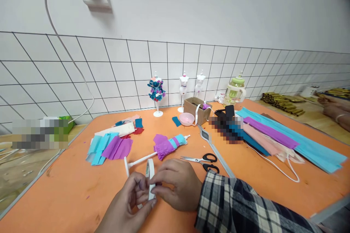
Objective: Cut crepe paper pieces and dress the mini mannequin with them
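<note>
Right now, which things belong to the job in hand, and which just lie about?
Likely in the job:
- white tape roll in left hand and right hand
- purple-skirted mannequin
- black-handled scissors

Likely lying about:
- green-lidded bottle
- gold-coloured bundles

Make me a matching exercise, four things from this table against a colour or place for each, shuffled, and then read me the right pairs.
1. Roll
2. Scissors
3. Bowl
4. Bottle

A. Pink all over
B. Green-lidded, near the wall
C. In the left hand, touched by the right hand
D. Black-handled

Pairs: 1-C, 2-D, 3-A, 4-B.
</note>
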The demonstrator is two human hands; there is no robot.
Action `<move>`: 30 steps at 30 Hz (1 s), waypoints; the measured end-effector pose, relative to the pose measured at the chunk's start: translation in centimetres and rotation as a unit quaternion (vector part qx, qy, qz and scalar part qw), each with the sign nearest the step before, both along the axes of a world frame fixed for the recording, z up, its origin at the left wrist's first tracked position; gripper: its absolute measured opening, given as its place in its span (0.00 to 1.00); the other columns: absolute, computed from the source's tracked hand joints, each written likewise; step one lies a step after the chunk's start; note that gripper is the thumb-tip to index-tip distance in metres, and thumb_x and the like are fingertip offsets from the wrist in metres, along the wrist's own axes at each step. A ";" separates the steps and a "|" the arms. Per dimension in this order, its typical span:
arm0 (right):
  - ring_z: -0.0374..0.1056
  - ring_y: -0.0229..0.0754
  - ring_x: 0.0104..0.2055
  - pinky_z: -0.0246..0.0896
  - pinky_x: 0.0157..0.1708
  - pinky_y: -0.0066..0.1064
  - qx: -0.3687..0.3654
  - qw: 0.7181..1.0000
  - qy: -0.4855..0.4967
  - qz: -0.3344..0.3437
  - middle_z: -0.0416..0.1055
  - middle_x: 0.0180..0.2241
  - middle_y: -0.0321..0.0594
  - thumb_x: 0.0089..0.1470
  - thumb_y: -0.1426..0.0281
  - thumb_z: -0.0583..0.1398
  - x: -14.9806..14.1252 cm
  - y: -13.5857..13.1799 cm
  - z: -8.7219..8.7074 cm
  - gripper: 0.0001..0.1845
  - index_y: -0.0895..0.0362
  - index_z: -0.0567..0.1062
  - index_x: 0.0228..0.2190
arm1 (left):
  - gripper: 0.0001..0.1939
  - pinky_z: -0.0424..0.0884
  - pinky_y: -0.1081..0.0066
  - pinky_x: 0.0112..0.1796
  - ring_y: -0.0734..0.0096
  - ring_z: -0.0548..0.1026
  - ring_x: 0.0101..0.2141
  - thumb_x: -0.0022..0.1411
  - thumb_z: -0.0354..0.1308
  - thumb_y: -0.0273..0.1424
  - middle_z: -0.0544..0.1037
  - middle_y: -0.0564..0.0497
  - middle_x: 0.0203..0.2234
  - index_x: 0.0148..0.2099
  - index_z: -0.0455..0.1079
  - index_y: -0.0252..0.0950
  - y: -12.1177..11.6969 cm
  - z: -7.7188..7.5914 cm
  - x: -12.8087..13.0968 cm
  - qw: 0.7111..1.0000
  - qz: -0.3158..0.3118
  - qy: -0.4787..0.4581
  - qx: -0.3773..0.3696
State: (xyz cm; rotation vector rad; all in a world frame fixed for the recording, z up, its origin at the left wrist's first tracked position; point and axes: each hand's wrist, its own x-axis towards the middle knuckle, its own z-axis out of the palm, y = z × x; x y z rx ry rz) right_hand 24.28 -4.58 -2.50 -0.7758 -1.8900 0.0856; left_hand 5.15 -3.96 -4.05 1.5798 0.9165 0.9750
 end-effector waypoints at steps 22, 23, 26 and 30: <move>0.73 0.37 0.32 0.63 0.33 0.29 -0.007 0.999 -0.034 -0.027 0.78 0.29 0.36 0.63 0.67 0.58 0.0 -0.1 0.3 0.09 0.54 0.77 0.34 | 0.28 0.73 0.70 0.36 0.69 0.78 0.32 0.59 0.65 0.37 0.80 0.50 0.36 0.59 0.58 0.46 -0.4 1.7 0.4 0.996 -0.035 -0.052 -0.056; 0.73 0.37 0.32 0.63 0.33 0.29 -0.001 0.999 -0.036 -0.026 0.79 0.29 0.36 0.62 0.68 0.57 0.0 -0.2 0.4 0.08 0.54 0.77 0.34 | 0.27 0.73 0.71 0.36 0.69 0.78 0.32 0.60 0.65 0.37 0.80 0.50 0.35 0.59 0.58 0.45 -0.4 1.8 0.4 0.997 -0.027 -0.050 -0.060; 0.72 0.38 0.31 0.62 0.31 0.29 -0.015 0.999 -0.045 -0.027 0.78 0.30 0.37 0.58 0.70 0.57 -0.1 -0.5 0.6 0.07 0.54 0.76 0.33 | 0.30 0.75 0.69 0.39 0.64 0.80 0.37 0.60 0.64 0.35 0.81 0.48 0.37 0.61 0.57 0.45 -0.4 1.8 0.4 0.997 -0.022 -0.034 -0.063; 0.66 0.35 0.25 0.57 0.26 0.27 -0.074 0.997 -0.021 -0.032 0.73 0.26 0.35 0.55 0.72 0.57 -0.3 -0.7 0.5 0.05 0.55 0.74 0.31 | 0.31 0.75 0.64 0.46 0.60 0.80 0.43 0.60 0.64 0.32 0.80 0.44 0.43 0.62 0.56 0.45 -0.2 1.6 0.2 0.998 -0.045 0.006 -0.050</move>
